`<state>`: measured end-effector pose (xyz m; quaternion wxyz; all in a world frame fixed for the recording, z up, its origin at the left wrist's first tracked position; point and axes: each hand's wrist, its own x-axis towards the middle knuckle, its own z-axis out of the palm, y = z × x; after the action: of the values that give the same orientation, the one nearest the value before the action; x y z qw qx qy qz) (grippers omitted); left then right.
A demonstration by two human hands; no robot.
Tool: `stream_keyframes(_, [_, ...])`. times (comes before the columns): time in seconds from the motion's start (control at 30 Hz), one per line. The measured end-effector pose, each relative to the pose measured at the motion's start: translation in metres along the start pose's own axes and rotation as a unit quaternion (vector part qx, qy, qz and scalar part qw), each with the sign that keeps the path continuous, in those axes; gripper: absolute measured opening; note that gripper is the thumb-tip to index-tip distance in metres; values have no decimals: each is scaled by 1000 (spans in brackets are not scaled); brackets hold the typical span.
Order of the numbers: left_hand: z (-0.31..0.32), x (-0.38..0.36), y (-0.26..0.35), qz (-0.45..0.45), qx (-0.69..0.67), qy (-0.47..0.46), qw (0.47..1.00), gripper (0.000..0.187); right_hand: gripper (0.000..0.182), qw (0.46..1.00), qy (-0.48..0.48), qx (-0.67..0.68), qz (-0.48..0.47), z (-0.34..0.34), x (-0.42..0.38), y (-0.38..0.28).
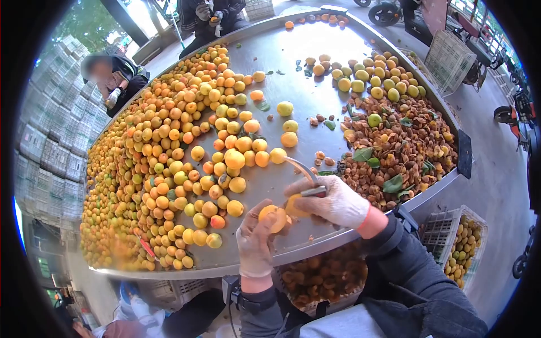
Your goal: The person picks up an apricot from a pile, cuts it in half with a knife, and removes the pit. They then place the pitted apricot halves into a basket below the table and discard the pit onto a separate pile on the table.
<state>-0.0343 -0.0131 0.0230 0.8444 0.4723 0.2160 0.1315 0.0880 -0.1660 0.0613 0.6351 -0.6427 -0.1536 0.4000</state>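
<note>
My left hand (256,242), in a whitish glove, is closed around an apricot half (273,218) near the front edge of the metal table. Beside it, my gloved right hand (341,204) grips a curved knife (304,169), its blade pointing up and away to the left. Another apricot piece (296,206) sits at the right hand's fingertips, close to the left hand's piece. Beyond both hands lie loose whole apricots (234,159). To the right is a heap of brown pits and scraps (389,146) with some green leaves.
A large pile of apricots (163,146) covers the table's left side; greener ones (389,79) lie at the far right. Below the front edge (315,248) is a crate of cut apricots (324,276). Another crate (442,231) stands right. Two people work across the table.
</note>
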Motion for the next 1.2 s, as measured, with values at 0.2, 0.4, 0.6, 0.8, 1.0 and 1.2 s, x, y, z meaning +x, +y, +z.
stream_keyframes(0.2, [-6,4,-4,-7,4,8,1000,53,26,957,-250,-147,18,-22,-11,13])
stream_keyframes(0.4, [-3,8,-19,-45,-21,0,999,56,14,994,97,5,-59,3,-5,3])
stream_keyframes(0.6, [12,1,-25,-76,93,1,993,51,15,906,204,334,-164,27,6,2])
stream_keyframes(0.8, [16,-1,-34,-58,173,30,983,38,18,925,210,164,-269,38,12,22])
stream_keyframes(1.0, [13,1,-44,-36,206,66,976,24,17,902,158,-3,-402,26,44,38])
stream_keyframes(1.2, [8,5,-54,5,113,61,992,36,9,874,64,478,-62,17,58,40])
